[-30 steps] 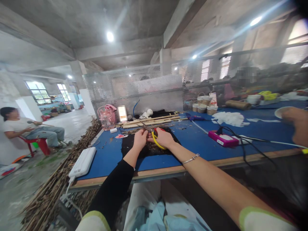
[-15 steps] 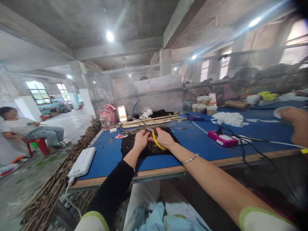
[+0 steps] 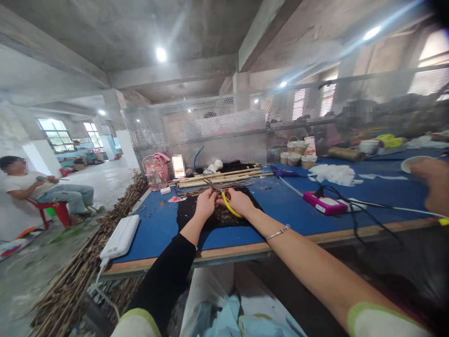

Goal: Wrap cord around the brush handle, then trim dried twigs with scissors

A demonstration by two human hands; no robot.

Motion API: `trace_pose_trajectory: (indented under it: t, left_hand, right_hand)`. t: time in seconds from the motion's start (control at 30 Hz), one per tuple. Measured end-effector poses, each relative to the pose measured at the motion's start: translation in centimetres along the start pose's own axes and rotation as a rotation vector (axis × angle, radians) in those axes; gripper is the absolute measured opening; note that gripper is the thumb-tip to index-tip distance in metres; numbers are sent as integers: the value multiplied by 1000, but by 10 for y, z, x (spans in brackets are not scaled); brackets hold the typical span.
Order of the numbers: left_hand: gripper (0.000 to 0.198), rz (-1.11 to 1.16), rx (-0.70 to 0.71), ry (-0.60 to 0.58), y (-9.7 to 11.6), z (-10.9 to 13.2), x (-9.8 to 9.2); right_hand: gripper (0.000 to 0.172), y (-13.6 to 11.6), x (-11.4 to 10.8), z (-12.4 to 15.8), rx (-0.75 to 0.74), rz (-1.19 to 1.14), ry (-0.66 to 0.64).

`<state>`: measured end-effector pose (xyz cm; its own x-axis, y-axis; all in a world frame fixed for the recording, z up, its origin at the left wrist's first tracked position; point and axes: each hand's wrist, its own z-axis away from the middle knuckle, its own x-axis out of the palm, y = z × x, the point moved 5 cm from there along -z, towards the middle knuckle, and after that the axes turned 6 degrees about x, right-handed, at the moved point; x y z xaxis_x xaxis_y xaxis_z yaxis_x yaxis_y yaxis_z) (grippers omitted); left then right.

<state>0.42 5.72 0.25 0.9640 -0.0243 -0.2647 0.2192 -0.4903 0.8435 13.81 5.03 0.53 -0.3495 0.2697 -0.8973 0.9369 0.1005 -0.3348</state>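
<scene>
My right hand (image 3: 238, 202) is closed on yellow-handled scissors (image 3: 231, 208), whose blades point up and to the left. Close beside it, my left hand (image 3: 206, 204) has its fingers pinched together near the blades; what they hold is too small to make out. Both hands are over a black cloth (image 3: 185, 213) scattered with brown bits, on the blue table (image 3: 157, 241). Just behind the hands lie thin brown twigs (image 3: 199, 191) and longer pale sticks (image 3: 224, 177).
A white power bank (image 3: 120, 237) lies at the table's left corner. Bundled twigs (image 3: 80, 255) stand beside the table. Right of my hands are a magenta box (image 3: 324, 204) with black cables and white fluff (image 3: 335, 174). Another person's hand is at the far right.
The scissors' blades have shifted slightly, while my hands stay in nearly the same place. The seated person at the left has raised their hands a little.
</scene>
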Motion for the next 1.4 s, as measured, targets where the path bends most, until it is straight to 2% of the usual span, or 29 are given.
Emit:
trace_pose_trajectory:
  t: [0.13,0.27,0.4,0.67,0.83,1.03,1.27,1.4]
  left_hand:
    - [21,-155,108,9,4,-2,-2]
    - [21,-260,78,22,4,-3,-4]
    - [22,-214,75,-1,4,-2,-2]
    - [23,-51,68,13,1,-2,1]
    - [23,-154,82,32,3,-1,-1]
    - [23,-181,72,38,-5,-3,-3]
    - [20,3,-108,5,-18,-2,3]
    - [19,38,-137,9,-16,-1,4]
  right_hand:
    - [65,-1,-1,3,-6,-8,12]
    - [61,-5,-2,5,-78,-66,18]
    - [59,-6,-4,6,-115,-69,32]
    - [63,-2,0,2,-65,-60,25]
    - [66,-3,0,3,-51,-50,0]
    - [68,0,4,0,-18,-37,-34]
    - [68,1,6,-1,-16,-42,-68]
    - [65,1,7,-2,-16,-43,-85]
